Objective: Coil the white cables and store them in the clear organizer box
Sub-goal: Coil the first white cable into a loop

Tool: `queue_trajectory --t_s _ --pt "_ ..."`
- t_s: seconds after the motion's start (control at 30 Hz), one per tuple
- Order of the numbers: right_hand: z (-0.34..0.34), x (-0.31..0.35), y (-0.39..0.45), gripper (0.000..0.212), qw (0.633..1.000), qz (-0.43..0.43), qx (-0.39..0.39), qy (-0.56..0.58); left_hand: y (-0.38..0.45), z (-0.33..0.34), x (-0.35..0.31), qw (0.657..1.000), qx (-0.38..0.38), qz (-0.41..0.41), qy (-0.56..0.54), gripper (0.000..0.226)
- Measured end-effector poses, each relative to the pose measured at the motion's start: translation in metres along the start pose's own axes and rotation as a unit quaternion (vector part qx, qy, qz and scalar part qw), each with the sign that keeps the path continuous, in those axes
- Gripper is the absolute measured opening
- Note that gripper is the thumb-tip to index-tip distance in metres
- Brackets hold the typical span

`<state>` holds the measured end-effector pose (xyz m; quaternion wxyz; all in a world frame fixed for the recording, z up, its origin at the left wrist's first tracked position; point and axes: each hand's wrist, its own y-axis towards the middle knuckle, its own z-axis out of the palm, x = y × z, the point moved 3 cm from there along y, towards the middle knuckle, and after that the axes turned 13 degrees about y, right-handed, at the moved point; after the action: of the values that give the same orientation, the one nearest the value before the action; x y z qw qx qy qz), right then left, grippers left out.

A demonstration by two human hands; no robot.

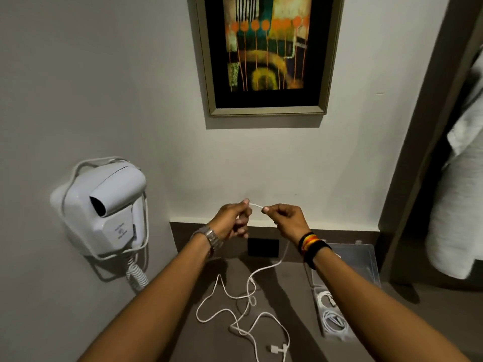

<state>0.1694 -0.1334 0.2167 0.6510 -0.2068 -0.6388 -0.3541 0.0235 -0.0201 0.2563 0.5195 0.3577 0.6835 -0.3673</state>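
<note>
My left hand (232, 220) and my right hand (286, 218) are raised above the dark counter, each pinching one white cable (257, 205); a short stretch of it spans between my thumbs. From my right hand the cable drops to the counter. More loose white cable (235, 307) lies tangled on the counter below, with a connector (277, 350) near the front. The clear organizer box (347, 265) stands open at the right, partly behind my right forearm. Coiled white cables (333, 320) lie in its near compartment.
A white wall-mounted hair dryer (107, 207) with a spiral cord hangs at the left. A framed picture (266, 53) is on the wall ahead. A small black rectangle (262, 247) sits at the counter's back. White towels (460, 178) hang at the far right.
</note>
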Motion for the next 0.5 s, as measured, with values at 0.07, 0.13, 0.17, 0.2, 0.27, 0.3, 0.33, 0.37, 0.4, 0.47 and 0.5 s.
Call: queue_trajectory --t_s 0.07,0.13,0.17,0.2,0.27,0.3,0.33,0.37,0.4,0.47,0.5 --pt "0.008 0.004 -0.009 0.02 0.999 -0.001 0.037 -0.009 -0.003 0.002 -0.016 0.983 0.02 0.024 -0.18 0.039" --pt "0.017 0.004 -0.025 0.019 0.996 0.007 0.087 -0.027 -0.001 -0.001 -0.03 0.951 0.017 0.069 -0.3 0.04" --pt "0.02 0.004 -0.034 0.021 0.993 0.008 0.111 -0.042 0.0 -0.003 -0.034 0.947 0.002 0.087 -0.308 0.041" --pt "0.022 0.005 -0.042 0.024 0.989 0.004 0.132 -0.062 0.001 -0.005 -0.037 0.955 -0.023 0.099 -0.278 0.041" --pt "0.017 0.015 -0.057 0.024 0.981 -0.023 0.16 -0.111 0.001 -0.01 -0.038 0.979 -0.071 0.107 -0.159 0.039" --pt "0.013 0.024 -0.061 0.024 0.976 -0.038 0.167 -0.137 0.0 -0.012 -0.037 0.986 -0.078 0.108 -0.101 0.037" --pt "0.008 0.034 -0.064 0.023 0.971 -0.055 0.17 -0.162 -0.002 -0.013 -0.036 0.99 -0.073 0.108 -0.048 0.037" --pt "0.004 0.045 -0.066 0.022 0.965 -0.073 0.169 -0.189 -0.004 -0.012 -0.035 0.993 -0.057 0.106 -0.003 0.037" --pt "-0.001 0.056 -0.066 0.021 0.957 -0.092 0.168 -0.216 -0.006 -0.011 -0.035 0.994 -0.038 0.1 0.033 0.037" --pt "-0.009 0.075 -0.066 0.018 0.946 -0.123 0.166 -0.249 -0.012 -0.006 -0.033 0.992 -0.003 0.091 0.091 0.037" --pt "-0.013 0.083 -0.064 0.017 0.944 -0.132 0.163 -0.255 -0.015 -0.002 -0.033 0.99 0.012 0.089 0.113 0.037"
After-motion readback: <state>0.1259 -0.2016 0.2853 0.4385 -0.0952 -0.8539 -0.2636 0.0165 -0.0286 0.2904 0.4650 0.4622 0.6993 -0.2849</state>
